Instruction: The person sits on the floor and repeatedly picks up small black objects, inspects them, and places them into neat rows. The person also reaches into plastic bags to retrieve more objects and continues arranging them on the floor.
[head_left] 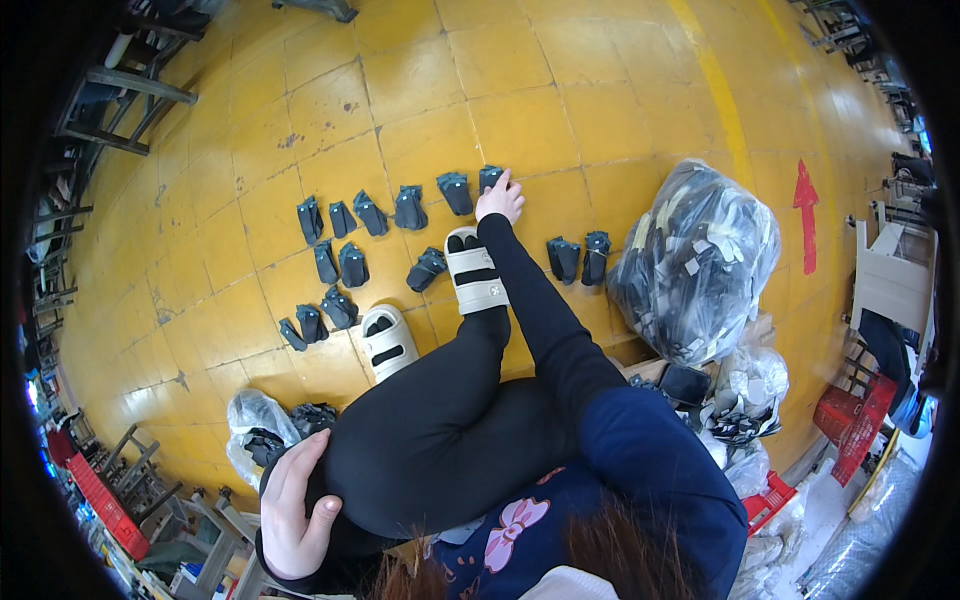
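Note:
My right hand (501, 199) reaches down to the yellow floor, its fingers closed at the right edge of a small dark fabric bundle (490, 178). That bundle ends a row of several similar ones, among them a bundle (455, 193) just to its left. Two more bundles (563, 260) (596, 258) lie to the right of my forearm, and others sit in loose rows to the left. My left hand (297, 507) rests on my left knee, fingers stretched out, holding nothing. What exactly the bundles are is too small to tell.
A large clear plastic bag (695, 260) full of dark and pale pieces stands at the right. A smaller bag (262, 430) lies beside my left knee. My cream sandals (476, 285) are close to the bundles. Red crates (855, 425) and a grey stool (895, 270) stand further right.

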